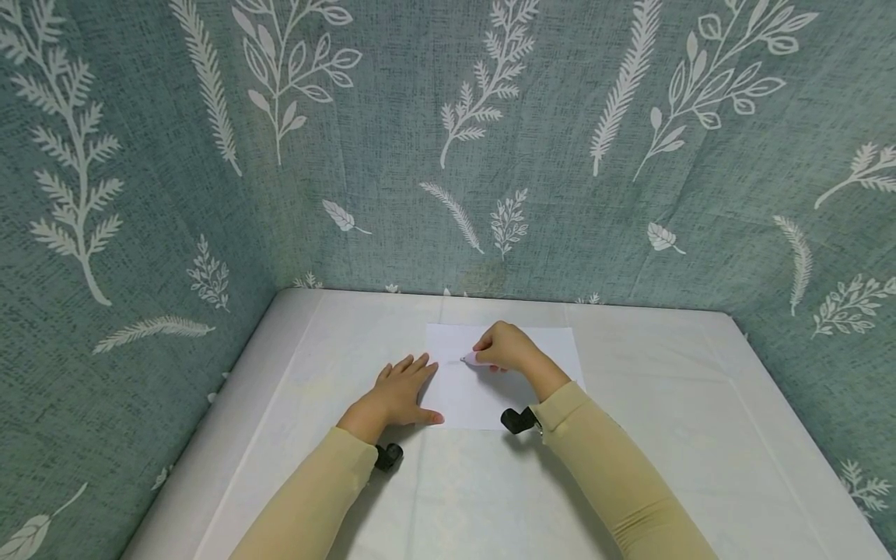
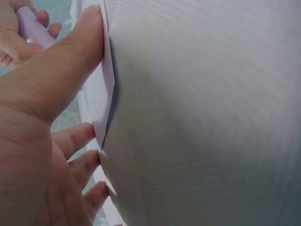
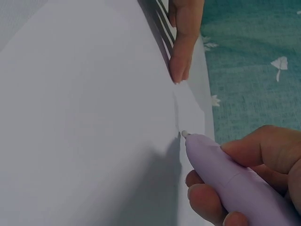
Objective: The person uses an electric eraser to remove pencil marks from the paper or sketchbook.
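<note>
A sheet of white paper (image 1: pixel 490 404) lies on the white-covered table. My left hand (image 1: pixel 402 393) rests on its left edge, fingers spread; in the left wrist view the thumb (image 2: pixel 70 61) presses along that edge. Over the upper middle of the sheet, my right hand (image 1: pixel 507 348) grips a thick lilac pen-shaped tool (image 3: pixel 230 176) between thumb and fingers. Its small, pale, rounded tip points left and meets the paper or sits just above it, beside a faint grey line (image 3: pixel 177 108). The left hand's fingertips (image 3: pixel 181 68) are beyond that line in the right wrist view.
The white table cover (image 1: pixel 651 435) spreads around the sheet. Teal fabric (image 1: pixel 392 155) with white leaf patterns hangs behind the table and on both sides. A black wrist camera (image 1: pixel 518 421) sits under the right wrist, another black camera (image 1: pixel 389 456) under the left.
</note>
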`<state>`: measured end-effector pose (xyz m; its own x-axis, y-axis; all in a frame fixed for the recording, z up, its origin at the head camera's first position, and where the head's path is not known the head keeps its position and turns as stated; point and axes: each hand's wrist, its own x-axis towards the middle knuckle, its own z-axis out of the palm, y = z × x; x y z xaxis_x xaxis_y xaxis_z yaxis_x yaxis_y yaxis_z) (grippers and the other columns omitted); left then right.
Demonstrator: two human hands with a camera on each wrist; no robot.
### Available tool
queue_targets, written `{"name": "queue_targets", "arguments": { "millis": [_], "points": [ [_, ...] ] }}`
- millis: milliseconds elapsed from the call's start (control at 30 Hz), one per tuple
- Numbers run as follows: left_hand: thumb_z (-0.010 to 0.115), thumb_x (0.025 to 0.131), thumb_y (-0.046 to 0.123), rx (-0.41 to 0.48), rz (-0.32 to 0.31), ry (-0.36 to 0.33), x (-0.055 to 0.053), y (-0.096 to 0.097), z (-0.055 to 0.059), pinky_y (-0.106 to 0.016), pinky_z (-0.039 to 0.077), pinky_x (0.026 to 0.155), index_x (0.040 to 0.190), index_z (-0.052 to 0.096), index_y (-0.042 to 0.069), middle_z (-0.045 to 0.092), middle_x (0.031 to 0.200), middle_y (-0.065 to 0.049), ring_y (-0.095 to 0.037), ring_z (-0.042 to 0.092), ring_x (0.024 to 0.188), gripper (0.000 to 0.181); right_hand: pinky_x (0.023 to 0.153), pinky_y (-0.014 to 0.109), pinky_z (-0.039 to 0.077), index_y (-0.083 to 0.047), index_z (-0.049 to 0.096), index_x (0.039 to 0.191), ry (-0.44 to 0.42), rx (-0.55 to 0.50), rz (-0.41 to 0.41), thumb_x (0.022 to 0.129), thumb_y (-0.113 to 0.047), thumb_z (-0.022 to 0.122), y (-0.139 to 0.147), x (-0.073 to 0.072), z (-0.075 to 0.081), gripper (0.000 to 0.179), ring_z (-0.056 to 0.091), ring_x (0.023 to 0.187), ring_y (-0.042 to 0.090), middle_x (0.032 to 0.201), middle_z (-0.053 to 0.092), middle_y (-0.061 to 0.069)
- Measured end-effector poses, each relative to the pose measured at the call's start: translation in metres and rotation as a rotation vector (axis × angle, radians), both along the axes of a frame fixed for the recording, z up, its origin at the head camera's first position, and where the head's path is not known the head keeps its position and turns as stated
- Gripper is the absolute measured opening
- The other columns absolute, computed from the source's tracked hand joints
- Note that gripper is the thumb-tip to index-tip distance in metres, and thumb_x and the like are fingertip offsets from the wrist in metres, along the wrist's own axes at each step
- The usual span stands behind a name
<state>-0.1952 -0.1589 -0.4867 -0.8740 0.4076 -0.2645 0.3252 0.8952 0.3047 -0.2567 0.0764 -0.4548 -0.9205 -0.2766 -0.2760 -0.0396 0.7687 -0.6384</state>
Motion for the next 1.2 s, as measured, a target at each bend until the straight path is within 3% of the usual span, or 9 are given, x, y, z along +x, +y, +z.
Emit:
{"name": "queue_targets", "arguments": {
  "millis": [533, 767, 1000, 1200],
  "points": [
    [0.076, 0.079, 0.060, 0.004, 0.004, -0.002, 0.0001, 0.0008, 0.0042, -0.060, 0.011, 0.119, 0.159, 0.032, 0.016, 0.019, 0.166, -0.008, -0.035, 0.013, 0.152, 0.101, 0.054, 0.031, 0.054, -0.008, 0.080, 0.101, 0.000, -0.001, 0.039, 0.089, -0.018, 0.077, -0.0016, 0.0033, 0.0023, 0.016, 0.066, 0.061, 0.017, 0.083, 0.074, 0.002],
    [0.077, 0.079, 0.060, 0.010, 0.003, -0.001, 0.0005, 0.0003, 0.0039, -0.059, 0.012, 0.119, 0.158, 0.033, 0.016, 0.020, 0.166, -0.008, -0.035, 0.014, 0.152, 0.101, 0.054, 0.030, 0.054, -0.008, 0.079, 0.103, -0.001, 0.009, 0.001, 0.090, -0.018, 0.075, -0.0029, 0.0025, 0.0015, 0.017, 0.065, 0.061, 0.017, 0.080, 0.073, 0.003],
    [0.077, 0.079, 0.060, 0.020, 0.000, 0.003, 0.0015, 0.0001, 0.0049, -0.060, 0.013, 0.119, 0.158, 0.034, 0.015, 0.021, 0.166, -0.009, -0.035, 0.015, 0.152, 0.101, 0.054, 0.030, 0.054, -0.008, 0.080, 0.099, -0.013, -0.002, 0.043, 0.089, -0.016, 0.076, -0.0018, 0.0039, 0.0022, 0.013, 0.065, 0.060, 0.017, 0.077, 0.073, 0.003],
    [0.077, 0.078, 0.060, 0.020, 0.004, 0.001, 0.0017, 0.0000, 0.0041, -0.059, 0.013, 0.119, 0.158, 0.034, 0.016, 0.021, 0.166, -0.008, -0.035, 0.014, 0.152, 0.101, 0.055, 0.030, 0.054, -0.008, 0.079, 0.104, -0.002, -0.006, 0.024, 0.091, -0.019, 0.075, -0.0020, 0.0028, 0.0016, 0.017, 0.064, 0.061, 0.017, 0.078, 0.073, 0.004]
  ]
}}
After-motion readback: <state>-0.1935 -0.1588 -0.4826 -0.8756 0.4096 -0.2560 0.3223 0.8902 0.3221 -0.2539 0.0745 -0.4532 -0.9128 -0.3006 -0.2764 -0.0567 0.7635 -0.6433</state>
